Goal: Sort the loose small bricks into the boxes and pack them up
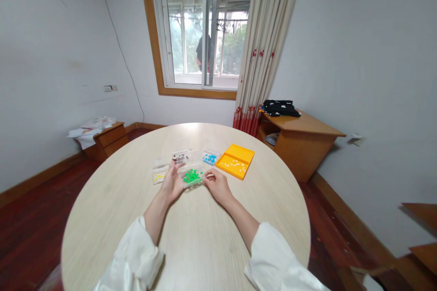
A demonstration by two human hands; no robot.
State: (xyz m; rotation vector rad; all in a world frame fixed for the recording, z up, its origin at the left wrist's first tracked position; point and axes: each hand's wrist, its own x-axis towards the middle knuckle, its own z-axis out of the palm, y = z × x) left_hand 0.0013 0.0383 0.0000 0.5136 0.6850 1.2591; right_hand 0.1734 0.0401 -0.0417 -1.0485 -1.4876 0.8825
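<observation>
A clear plastic box (pixel 186 186) full of small green pieces (pixel 192 176) is held a little above the round table, tilted toward me. My left hand (pixel 172 184) supports it from the left, thumb along its side and fingers partly stretched behind it. At the box's right edge is my right hand (pixel 217 185), its thumb and forefinger pinched together. Whether it grips the edge or a small piece cannot be made out. Behind the left hand lies a clear box with yellow pieces (pixel 159 176). Farther back are a box with dark and grey pieces (pixel 182 158) and one with blue pieces (pixel 210 158).
An open yellow case (pixel 241 151) with scattered white pieces lies right of the boxes on the round table (pixel 201 241). A wooden desk (pixel 303 127) with folded black cloth stands back right. Papers cover a low cabinet (pixel 111 138) at left. Ahead are a window and a curtain (pixel 262 45).
</observation>
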